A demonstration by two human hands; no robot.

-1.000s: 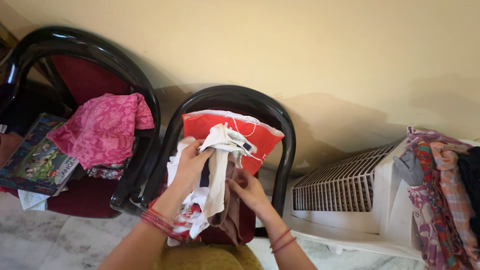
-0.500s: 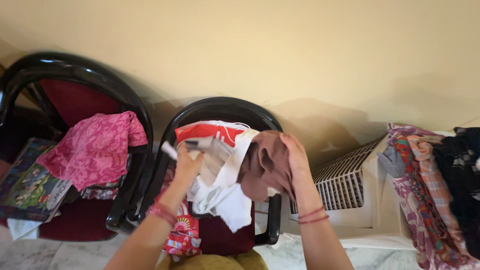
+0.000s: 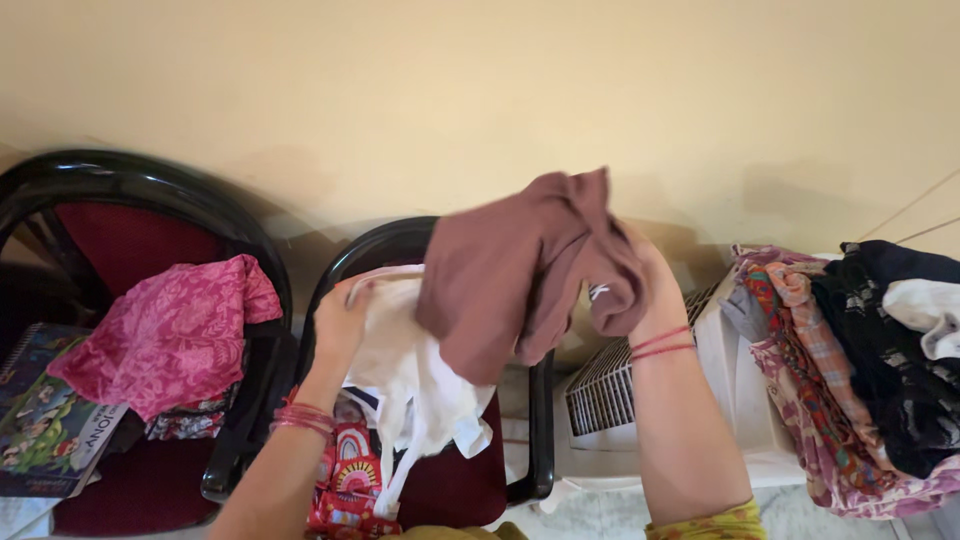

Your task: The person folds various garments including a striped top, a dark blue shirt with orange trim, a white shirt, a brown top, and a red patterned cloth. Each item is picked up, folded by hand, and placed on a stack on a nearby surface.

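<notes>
My right hand (image 3: 640, 285) is raised in front of the wall and grips a brown-mauve garment (image 3: 510, 270), which hangs bunched over the middle chair. My left hand (image 3: 340, 320) holds a white cloth (image 3: 410, 375) lying on the pile of clothes on that black chair (image 3: 395, 245) with a dark red seat. A red patterned cloth (image 3: 350, 480) hangs below the white one. Red bangles sit on both wrists.
A second black chair (image 3: 120, 180) on the left carries a pink patterned garment (image 3: 170, 335) and a picture book (image 3: 45, 420). A white slatted appliance (image 3: 640, 390) stands to the right of the middle chair. A stack of patterned and dark clothes (image 3: 860, 370) lies at far right.
My right hand pulled the brown garment out of the pile and lifted it up and to the right. My left hand stayed on the white cloth. The view has shifted right.
</notes>
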